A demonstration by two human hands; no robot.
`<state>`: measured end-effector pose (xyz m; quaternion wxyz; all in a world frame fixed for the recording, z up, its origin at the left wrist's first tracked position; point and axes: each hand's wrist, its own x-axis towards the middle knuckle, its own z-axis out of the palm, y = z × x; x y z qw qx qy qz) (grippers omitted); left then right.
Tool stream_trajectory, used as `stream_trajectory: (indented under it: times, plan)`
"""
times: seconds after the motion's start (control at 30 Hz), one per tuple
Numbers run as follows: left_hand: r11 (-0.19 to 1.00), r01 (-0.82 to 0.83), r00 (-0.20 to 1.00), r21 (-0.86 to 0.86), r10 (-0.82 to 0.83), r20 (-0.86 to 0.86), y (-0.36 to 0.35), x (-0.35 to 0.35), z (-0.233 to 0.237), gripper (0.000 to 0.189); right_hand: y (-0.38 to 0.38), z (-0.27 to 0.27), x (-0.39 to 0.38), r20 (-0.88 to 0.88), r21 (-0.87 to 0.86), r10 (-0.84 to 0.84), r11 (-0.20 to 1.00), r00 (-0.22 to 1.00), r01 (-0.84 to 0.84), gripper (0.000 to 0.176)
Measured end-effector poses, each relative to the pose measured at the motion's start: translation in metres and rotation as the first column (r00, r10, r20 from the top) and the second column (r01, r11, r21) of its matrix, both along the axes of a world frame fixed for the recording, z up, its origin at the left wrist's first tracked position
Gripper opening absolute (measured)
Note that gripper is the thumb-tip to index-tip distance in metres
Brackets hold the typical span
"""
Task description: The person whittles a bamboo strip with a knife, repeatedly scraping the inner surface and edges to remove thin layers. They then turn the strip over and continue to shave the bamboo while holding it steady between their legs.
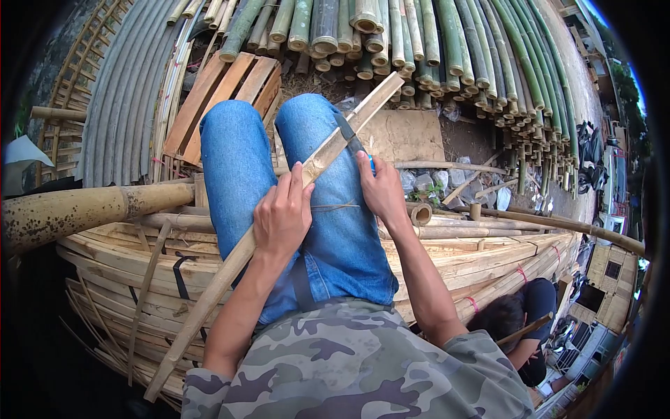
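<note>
A long split bamboo strip (230, 269) slants across my lap, from the lower left up to its pale far end above my knee. My left hand (283, 211) is closed around the strip near its middle. In my right hand (382, 185) is a knife (348, 133) with a dark blade, its handle mostly covered by my fingers, with a bit of blue showing. The blade lies across the strip beyond my left hand, seemingly touching it. A thin sliver (336, 207) rests on my jeans below the strip.
Stacked green bamboo poles (324, 31) fill the far side. A wooden crate (227, 84) stands beyond my knees. Bundled bamboo strips (112, 269) lie under and beside me, and a thick pole (70, 211) juts in from the left. Another person (520, 321) sits low at right.
</note>
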<state>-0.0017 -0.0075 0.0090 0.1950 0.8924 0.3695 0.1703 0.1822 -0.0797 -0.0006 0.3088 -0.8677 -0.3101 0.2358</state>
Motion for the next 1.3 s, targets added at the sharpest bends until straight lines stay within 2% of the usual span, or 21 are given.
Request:
stream_trajectory:
  times: [0.03,0.13,0.17,0.23,0.3,0.4,0.53,0.67,0.8,0.9,1.07,1.3]
  plan:
    - [1.0,0.004,1.0,0.003,-0.004,-0.001,0.001,0.001,0.0,0.038,-0.002,0.005,0.003,-0.067,-0.061,0.013,0.998,0.998,-0.017,0.054]
    - [0.998,0.001,1.0,-0.063,-0.002,-0.014,-0.002,-0.001,0.004,0.041,0.004,0.001,0.016,-0.063,-0.096,0.015,0.995,0.998,-0.021,0.054]
    - [0.997,0.007,1.0,-0.071,-0.007,0.001,-0.003,-0.005,0.006,0.043,0.003,-0.004,0.016,-0.029,-0.025,0.012,1.0,0.999,-0.013,0.054]
    - [0.997,-0.002,1.0,-0.077,0.004,0.026,-0.006,-0.015,0.016,0.046,0.008,-0.001,0.016,-0.052,-0.015,-0.001,1.0,0.999,0.0,0.054]
    - [0.995,0.023,0.992,0.102,-0.01,-0.124,-0.013,-0.036,0.029,0.049,0.007,-0.003,0.017,-0.088,-0.02,-0.024,1.0,0.996,0.022,0.054]
    - [0.99,0.064,0.989,0.123,-0.046,-0.14,-0.013,-0.04,0.012,0.049,0.014,-0.009,0.028,-0.095,-0.013,-0.059,0.998,0.994,0.058,0.054]
    - [0.997,0.066,0.995,0.029,-0.064,-0.072,0.003,-0.01,0.004,0.046,0.03,-0.012,0.053,-0.057,0.034,-0.108,0.993,0.993,0.11,0.055]
    - [0.997,0.051,0.995,-0.061,-0.057,-0.086,0.008,0.006,0.0,0.044,0.034,-0.025,0.072,-0.054,0.075,-0.089,0.993,0.995,0.093,0.055]
    - [0.996,0.06,0.995,-0.059,-0.065,-0.082,0.008,0.007,-0.003,0.043,0.03,-0.025,0.052,-0.05,0.016,-0.095,0.995,0.994,0.096,0.06]
    - [0.996,0.06,0.995,-0.059,-0.064,-0.076,0.008,0.006,-0.002,0.042,0.027,-0.032,0.047,0.014,0.081,-0.106,0.991,0.994,0.105,0.06]
    - [0.997,0.038,0.994,-0.065,-0.044,-0.095,0.008,0.006,0.003,0.041,0.022,-0.025,0.031,-0.101,-0.023,-0.122,0.993,0.987,0.12,0.061]
    - [0.997,0.038,0.997,-0.071,-0.043,-0.066,0.009,0.004,0.002,0.041,0.006,-0.027,0.01,-0.163,0.011,-0.14,0.99,0.977,0.143,0.059]
